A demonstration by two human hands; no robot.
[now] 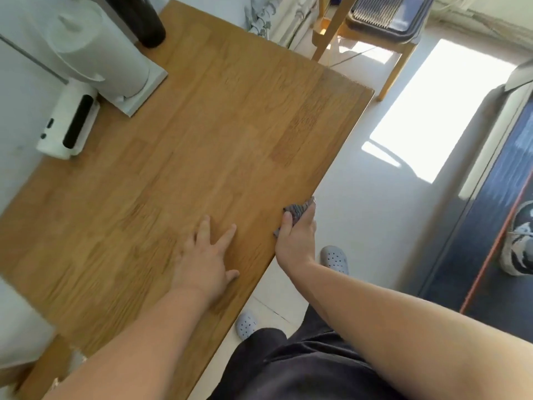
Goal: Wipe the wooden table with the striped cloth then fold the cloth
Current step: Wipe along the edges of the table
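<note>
The right hand [294, 241] grips the small grey striped cloth [300, 210] at the right long edge of the brown wooden table [219, 134], with the thumb on top; its other fingers are hidden. The left hand [204, 261] lies flat on the tabletop just beside it, fingers spread. A wide stretch of bare wood lies beyond the hands. At the far left stand a white box device with a black slot [69, 125], a white paper roll on its stand [95, 53] and a dark cylinder [147, 21]

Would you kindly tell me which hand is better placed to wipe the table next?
The right hand: it grips the striped cloth at the edge of the table. The left hand lies flat on the wood, holding nothing, so it probably serves best as a brace.
</note>
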